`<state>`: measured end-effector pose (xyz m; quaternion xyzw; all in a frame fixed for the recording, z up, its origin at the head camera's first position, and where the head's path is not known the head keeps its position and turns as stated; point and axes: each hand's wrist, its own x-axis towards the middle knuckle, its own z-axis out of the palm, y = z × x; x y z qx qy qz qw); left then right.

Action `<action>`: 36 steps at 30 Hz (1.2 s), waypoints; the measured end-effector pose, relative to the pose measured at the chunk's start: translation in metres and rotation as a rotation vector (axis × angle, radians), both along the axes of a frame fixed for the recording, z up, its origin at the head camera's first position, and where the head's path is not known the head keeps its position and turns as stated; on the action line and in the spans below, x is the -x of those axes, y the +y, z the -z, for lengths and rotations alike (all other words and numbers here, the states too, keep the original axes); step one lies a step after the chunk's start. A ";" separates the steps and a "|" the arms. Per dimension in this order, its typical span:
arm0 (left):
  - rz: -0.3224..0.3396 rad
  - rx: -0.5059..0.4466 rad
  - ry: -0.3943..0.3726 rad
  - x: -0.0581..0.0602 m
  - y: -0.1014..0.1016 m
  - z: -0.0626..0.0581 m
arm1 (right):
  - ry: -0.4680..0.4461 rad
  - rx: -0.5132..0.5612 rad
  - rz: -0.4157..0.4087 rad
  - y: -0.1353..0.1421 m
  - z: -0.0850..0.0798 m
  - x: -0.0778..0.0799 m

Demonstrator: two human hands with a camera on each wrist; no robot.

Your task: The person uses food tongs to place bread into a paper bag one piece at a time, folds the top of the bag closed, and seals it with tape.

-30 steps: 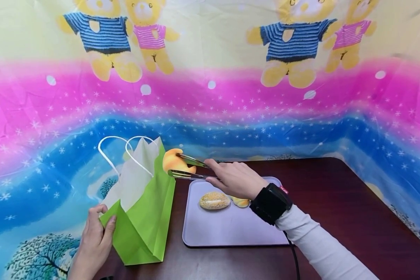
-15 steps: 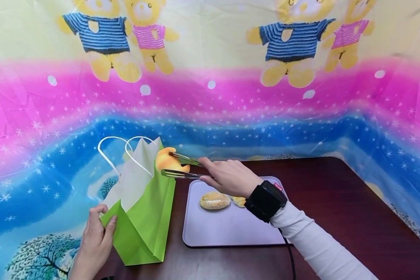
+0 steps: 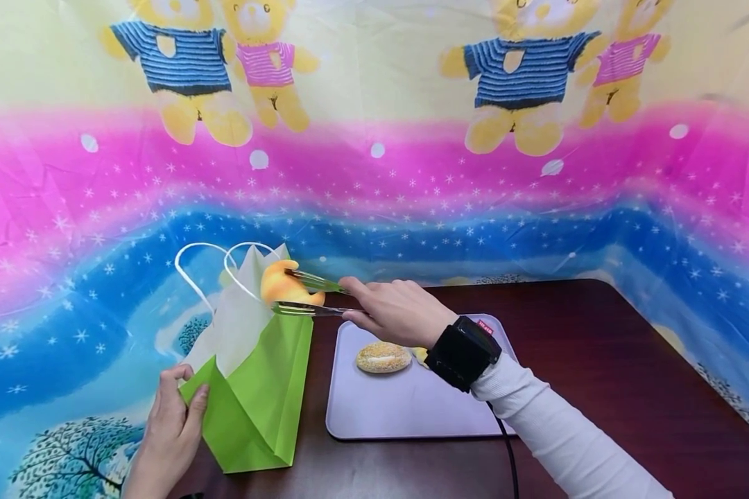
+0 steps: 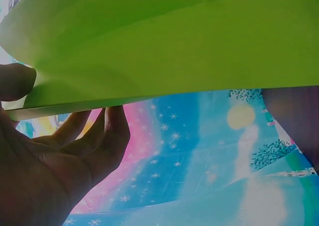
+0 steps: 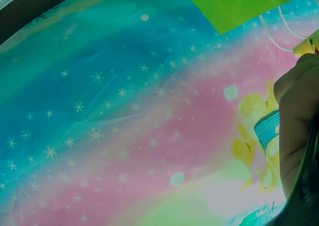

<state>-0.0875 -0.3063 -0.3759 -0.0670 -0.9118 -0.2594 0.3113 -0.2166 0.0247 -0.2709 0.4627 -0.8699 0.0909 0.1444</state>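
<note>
A green paper bag with white string handles and a white inside stands on the table at the left. My left hand pinches the near edge of its opening between thumb and fingers, also seen by the left wrist camera, where the thumb lies on the green paper. In my right hand are metal tongs with slotted ends. Between the tong ends sits a curved golden croissant, held at the right rim of the bag. In the right wrist view only part of the right hand shows.
A pale purple tray lies right of the bag. On it rest an oval crumb-coated bun and another yellow bread piece, mostly hidden by the right wrist. A black cable hangs from the wrist strap. A printed cloth surrounds the dark table.
My right hand has moved left, carrying the tongs and croissant from beside the bag to its right rim. The left hand and the bag stay in place.
</note>
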 end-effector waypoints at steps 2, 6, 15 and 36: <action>0.003 -0.001 0.004 0.000 0.000 0.000 | 0.005 0.000 -0.007 -0.001 -0.001 0.000; 0.008 0.000 0.014 0.000 0.000 -0.001 | 0.003 0.001 -0.018 -0.003 -0.003 0.000; 0.007 0.003 0.008 0.000 0.000 -0.001 | 0.004 -0.012 -0.037 -0.014 -0.008 -0.002; -0.011 0.008 -0.001 -0.001 0.000 -0.002 | 0.017 -0.045 -0.067 -0.040 -0.016 -0.002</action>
